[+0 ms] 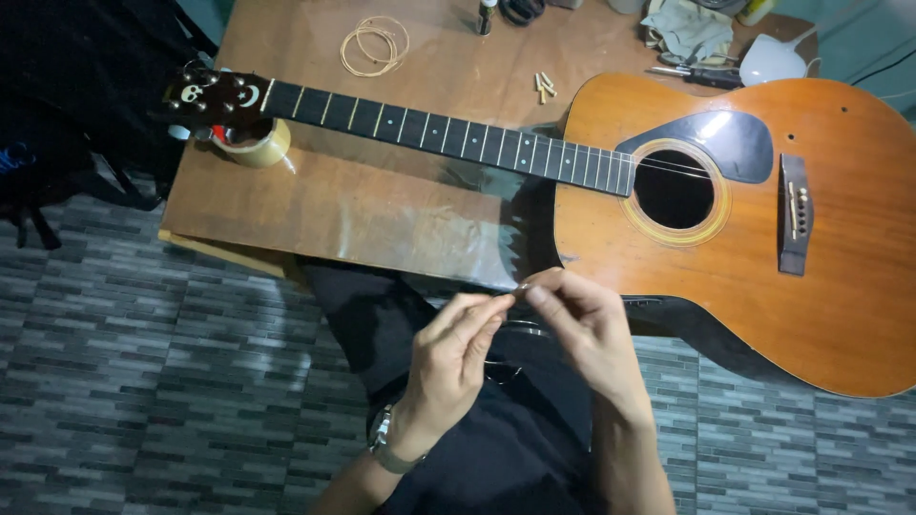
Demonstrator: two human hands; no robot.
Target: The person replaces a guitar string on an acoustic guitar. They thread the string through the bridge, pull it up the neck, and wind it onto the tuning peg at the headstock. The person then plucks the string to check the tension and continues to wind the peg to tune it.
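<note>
Over the lap, in front of the acoustic guitar [744,238] lying on the wooden table [363,205], the left hand [448,358] and right hand [582,324] pinch a thin guitar string [522,285] between fingertips, apparently readying it for fitting, which calls for a steady grip.

1. We count one acoustic guitar [763,238].
2. We count one roll of tape [256,145].
3. We count one coiled string [374,44].
4. We see two hands, left hand [448,362] and right hand [584,329].

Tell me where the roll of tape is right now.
In the head view, the roll of tape sits on the wooden table at upper left, propping the guitar's headstock.
</note>
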